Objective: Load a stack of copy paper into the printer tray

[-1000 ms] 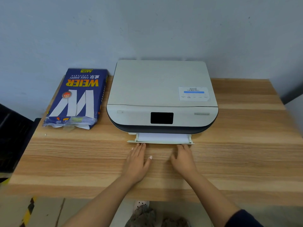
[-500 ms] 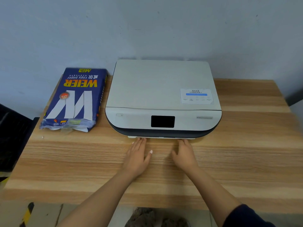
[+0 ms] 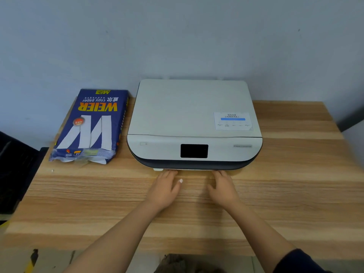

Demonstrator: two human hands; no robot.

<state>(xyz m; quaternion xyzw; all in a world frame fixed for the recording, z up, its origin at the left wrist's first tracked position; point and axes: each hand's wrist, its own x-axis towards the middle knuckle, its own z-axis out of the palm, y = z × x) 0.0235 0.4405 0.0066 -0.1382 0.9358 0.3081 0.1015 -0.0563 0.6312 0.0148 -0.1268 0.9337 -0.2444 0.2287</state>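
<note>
Both hands flat on the table (image 3: 295, 194), palms down, fingers stretched out, gripping nothing. Left hand (image 3: 164, 189) sits in front of the printer (image 3: 194, 123), left of its screen; fingertips reach the thin white tray edge (image 3: 158, 169) showing under the printer's front. Thumb sticks out to the side, pale nail visible. Right hand (image 3: 222, 189) is in front of the printer too, right of the screen, fingertips at the same front lip. Can't tell if they actually press the tray or just touch it. The two hands are near each other, a gap of bare wood between them.

Tray looks pushed nearly all the way in: only a sliver with one rounded corner pokes out below the dark lower band of the printer. No loose sheets in sight, so whether paper is inside the tray can't be told.

Printer: white flat lid, closed, dark screen (image 3: 194, 151) centred on the front panel, a sticker (image 3: 232, 121) with a blue bar on the lid's right side. It sits toward the back of the table, against the wall (image 3: 177, 36).

Pack of copy paper (image 3: 92, 127) lies flat just left of the printer, blue wrapper, "WEIER copy paper" printed upside down from here. Its near end is torn open, white sheets showing.

A dark sleeve (image 3: 301, 261) covers the right upper arm; both forearms bare.
</note>
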